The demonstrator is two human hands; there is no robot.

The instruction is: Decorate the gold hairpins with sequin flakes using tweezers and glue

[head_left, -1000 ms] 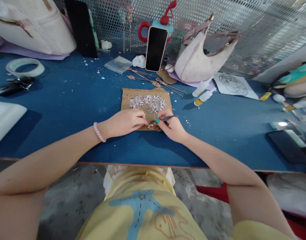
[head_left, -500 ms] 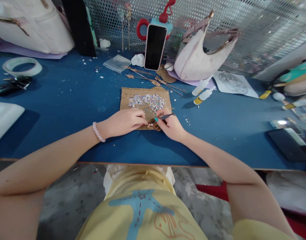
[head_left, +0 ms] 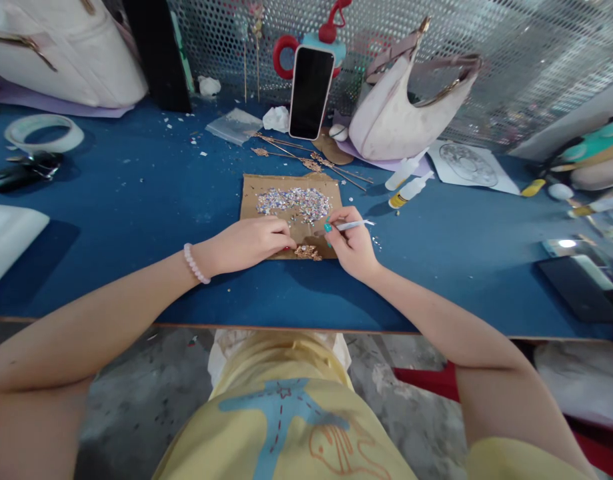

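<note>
My left hand (head_left: 251,243) rests on the lower left of a brown cardboard piece (head_left: 251,190). Its fingers are pinched together at the left end of a small gold filigree ornament (head_left: 309,252), which lies along the cardboard's near edge. In my right hand (head_left: 357,248) is a pair of slim metal tweezers (head_left: 346,226), tips pointing left over the cardboard, a little above the ornament and apart from it. Whether a stone sits in the tips is too small to tell. A pile of tiny glittering rhinestones (head_left: 296,201) covers the cardboard's far half.
Gold hairpin-like sticks (head_left: 286,153) lie behind the cardboard, below a propped phone (head_left: 312,93). Two small glue bottles (head_left: 409,191) stand to the right, near a pale handbag (head_left: 401,113). A tape roll (head_left: 43,133) and a black tool (head_left: 23,172) lie at left.
My right hand has drawn back right and slightly up from the gold ornament with the tweezers, uncovering more of it. My left hand has stayed nearly still.
</note>
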